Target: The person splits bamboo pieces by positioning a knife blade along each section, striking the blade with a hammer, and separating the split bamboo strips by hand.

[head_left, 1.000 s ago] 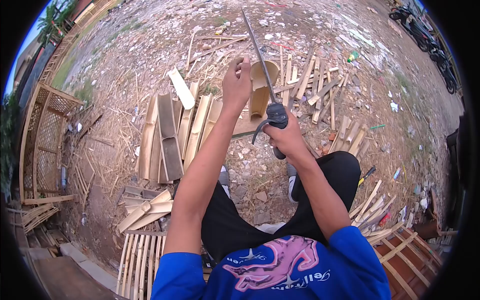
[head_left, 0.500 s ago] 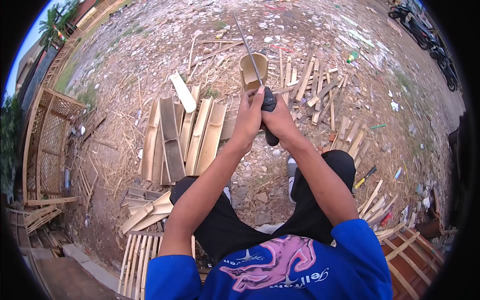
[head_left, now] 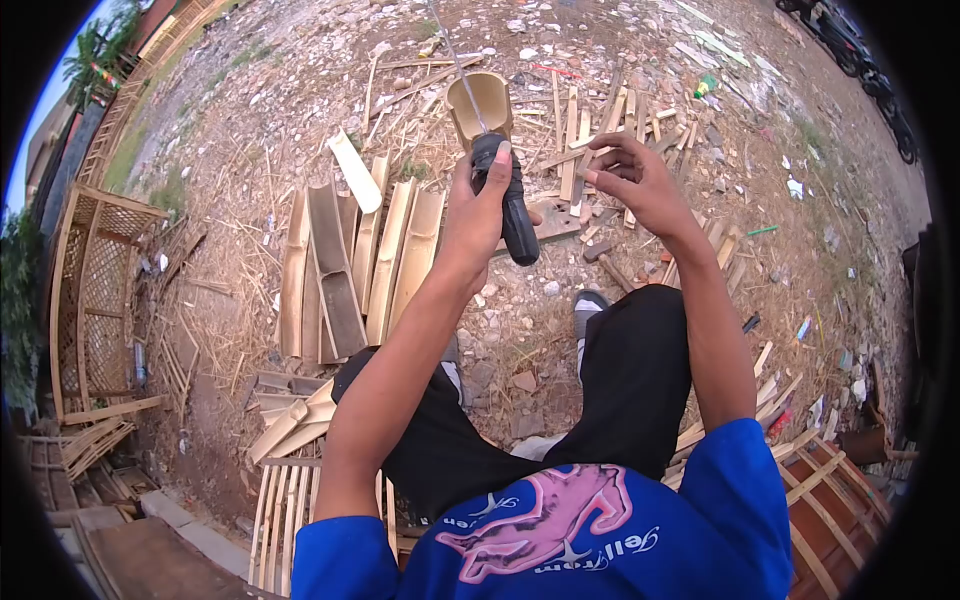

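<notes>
My left hand [head_left: 472,215] is wrapped round the black handle [head_left: 518,225] of a tool with a long, thin metal blade or rod [head_left: 468,85]. The blade points away from me, passing over a curved, split bamboo piece [head_left: 497,95] on the ground. Its exact kind is unclear. To the right, my right hand [head_left: 645,185] is raised with fingers apart and slightly curled, holding nothing. Below it, a wooden board [head_left: 550,222] lies on the ground beside what looks like a hammer [head_left: 607,262].
Split bamboo lengths [head_left: 335,265] lie on the left, with thin bamboo strips [head_left: 575,130] ahead to the right. A slatted rack [head_left: 285,520] stands near my left side. Lattice frames [head_left: 100,290] are at far left. Motorbikes [head_left: 850,55] are parked at upper right.
My right hand has let go of the black handle and moved off to the right. My left hand keeps hold of the tool, now shifted slightly left.
</notes>
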Tool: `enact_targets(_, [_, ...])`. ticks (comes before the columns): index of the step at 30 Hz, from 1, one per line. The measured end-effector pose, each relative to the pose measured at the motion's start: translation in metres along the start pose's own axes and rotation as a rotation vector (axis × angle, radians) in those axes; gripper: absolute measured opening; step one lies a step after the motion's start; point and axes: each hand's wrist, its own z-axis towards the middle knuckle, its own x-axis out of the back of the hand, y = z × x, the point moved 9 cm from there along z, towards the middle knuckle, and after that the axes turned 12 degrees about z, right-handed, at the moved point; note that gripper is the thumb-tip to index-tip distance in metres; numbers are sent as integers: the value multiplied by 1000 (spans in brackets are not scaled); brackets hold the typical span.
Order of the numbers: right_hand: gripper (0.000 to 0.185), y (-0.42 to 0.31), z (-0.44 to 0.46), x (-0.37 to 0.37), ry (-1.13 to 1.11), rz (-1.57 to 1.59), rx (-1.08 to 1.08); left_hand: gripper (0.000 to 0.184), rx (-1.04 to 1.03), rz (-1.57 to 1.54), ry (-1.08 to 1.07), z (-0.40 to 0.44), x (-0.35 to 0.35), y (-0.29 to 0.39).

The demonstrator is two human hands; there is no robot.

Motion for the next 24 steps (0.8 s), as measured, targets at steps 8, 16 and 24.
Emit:
enact_targets(8, [46,307,-103,106,225,-341,-486,58,46,58,-12,-6,-10,1])
enact_targets(16, [79,54,56,-5,99,-457,222,54,23,91,-14,-4,-7,3])
enact_targets(24, [55,-5,151,-79,49,-511,445,57,30,42,-23,-10,-7,-1])
